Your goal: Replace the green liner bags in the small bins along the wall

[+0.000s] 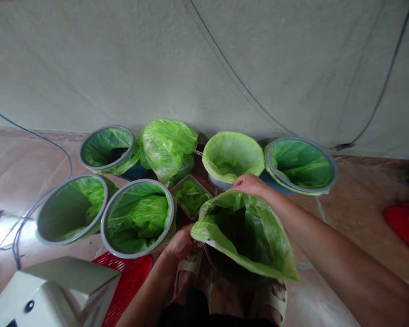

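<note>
Between the closed fingers of the left hand (183,243) and those of the right hand (248,184), one green bag (276,245) is grasped at its edge, over one dark bin (223,268). Left of the fingers, three lined bins (138,255) are seen; beyond the right fingers, two more bins (301,140); beyond the left fingers, one square basket (207,193) and one green bundle (168,150).
</note>
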`<state>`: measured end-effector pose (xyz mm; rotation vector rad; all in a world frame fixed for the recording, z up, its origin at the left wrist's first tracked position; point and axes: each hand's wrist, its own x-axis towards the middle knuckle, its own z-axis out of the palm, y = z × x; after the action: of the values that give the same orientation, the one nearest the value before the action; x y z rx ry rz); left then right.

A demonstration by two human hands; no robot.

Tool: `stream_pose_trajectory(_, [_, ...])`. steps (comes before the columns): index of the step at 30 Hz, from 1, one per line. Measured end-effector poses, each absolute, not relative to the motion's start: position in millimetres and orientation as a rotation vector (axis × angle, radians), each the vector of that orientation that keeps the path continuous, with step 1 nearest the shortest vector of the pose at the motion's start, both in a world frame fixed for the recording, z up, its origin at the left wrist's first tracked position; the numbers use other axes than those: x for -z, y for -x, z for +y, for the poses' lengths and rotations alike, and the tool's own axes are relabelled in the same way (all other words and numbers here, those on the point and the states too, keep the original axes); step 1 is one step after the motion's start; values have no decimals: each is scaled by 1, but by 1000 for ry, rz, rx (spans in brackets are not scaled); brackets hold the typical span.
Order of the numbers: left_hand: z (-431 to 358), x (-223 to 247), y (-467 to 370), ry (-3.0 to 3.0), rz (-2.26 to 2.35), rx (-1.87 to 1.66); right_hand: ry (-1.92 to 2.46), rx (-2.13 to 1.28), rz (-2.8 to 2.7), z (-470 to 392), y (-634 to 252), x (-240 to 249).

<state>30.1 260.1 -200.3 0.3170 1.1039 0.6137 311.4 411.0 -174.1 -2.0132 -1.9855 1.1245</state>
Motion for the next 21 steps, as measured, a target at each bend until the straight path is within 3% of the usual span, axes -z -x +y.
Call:
stream_pose_trajectory(9, [250,182,-23,-465,1164,-555,2032,-1010,-1751,343,-379,178])
stream_pose_trajectory(16, [242,203,-34,-969,1370,-586,2044,-1214,-1169,302,-387,203])
stream_pose_trajectory(21, [244,185,-26,-1352,1694,-407,2088,-1273,-917,261,-393,194])
